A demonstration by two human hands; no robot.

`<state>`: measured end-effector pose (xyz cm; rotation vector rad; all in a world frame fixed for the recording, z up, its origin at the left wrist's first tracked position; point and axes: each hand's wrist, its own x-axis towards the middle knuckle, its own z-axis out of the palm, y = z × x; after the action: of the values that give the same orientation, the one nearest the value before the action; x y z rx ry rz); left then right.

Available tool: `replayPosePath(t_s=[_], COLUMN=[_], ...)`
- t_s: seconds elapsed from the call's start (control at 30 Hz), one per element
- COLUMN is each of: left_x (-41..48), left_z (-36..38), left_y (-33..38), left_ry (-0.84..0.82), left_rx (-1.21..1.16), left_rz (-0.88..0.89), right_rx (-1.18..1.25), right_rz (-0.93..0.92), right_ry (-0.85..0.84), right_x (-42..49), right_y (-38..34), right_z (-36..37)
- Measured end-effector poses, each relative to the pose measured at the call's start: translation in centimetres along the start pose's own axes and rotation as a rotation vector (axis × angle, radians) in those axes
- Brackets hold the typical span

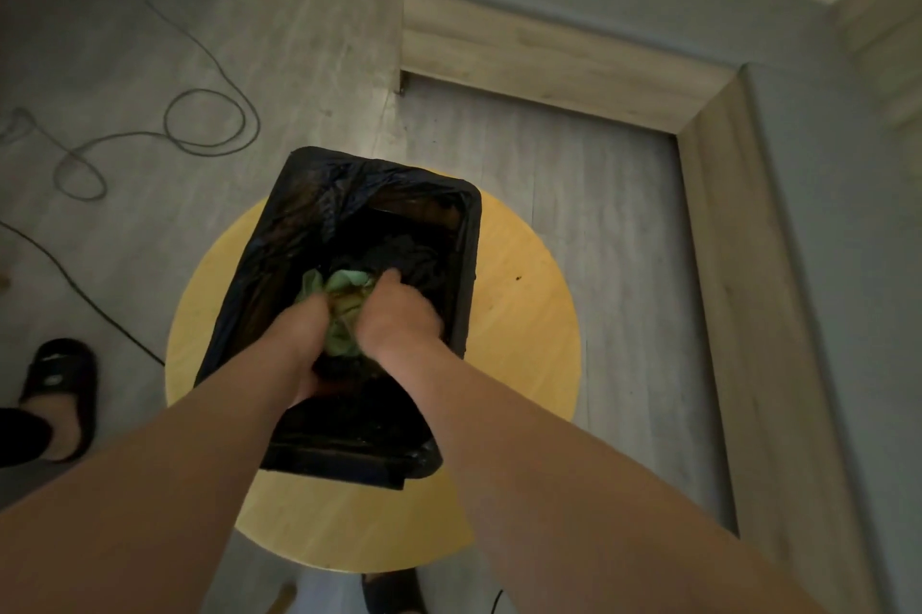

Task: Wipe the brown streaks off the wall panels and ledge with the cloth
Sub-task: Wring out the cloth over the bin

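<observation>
Grey floor (299, 40), round yellow table (524, 314), cloth (344, 294) in bin (471, 264)

Counted: one left hand (305, 331), one right hand (399, 314), one green cloth (344, 296), one black-lined bin (471, 239), one round yellow table (524, 324), one black sandal (60, 379).

Both bare forearms (199, 464) are extending from the near edge toward the centre, converging as they reach forward and down. The left hand (302, 331) and the right hand (396, 314) are lying side by side, fingers curling down and gripping the cloth (344, 309) bunched between them.
</observation>
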<state>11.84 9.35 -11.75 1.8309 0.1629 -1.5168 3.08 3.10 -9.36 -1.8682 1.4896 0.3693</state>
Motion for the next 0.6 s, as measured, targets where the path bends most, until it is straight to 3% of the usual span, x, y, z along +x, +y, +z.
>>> replayPosePath(t_s=[0.1,0.27,0.4,0.6], left_x=[0.1,0.5,0.1,-0.2], left_z=[0.2,0.6,1.7,1.7], left_y=[0.3,0.7,1.2,0.7], left_ry=[-0.007,-0.093,-0.125,-0.125], left_rx=[-0.218,-0.25,-0.234,-0.214], left_rz=[-0.032,0.022,0.054,0.052], right_rx=[0.299,0.56,0.503,0.224], right_rz=[-0.095,-0.247,-0.288,-0.231], right_ry=[-0.064,0.069,0.148,0.344], right_x=[-0.9,-3.2,-2.0,0.8], right_y=[0.2,0.3,0.6,0.9], right_z=[0.5,0.2,0.3,0.6])
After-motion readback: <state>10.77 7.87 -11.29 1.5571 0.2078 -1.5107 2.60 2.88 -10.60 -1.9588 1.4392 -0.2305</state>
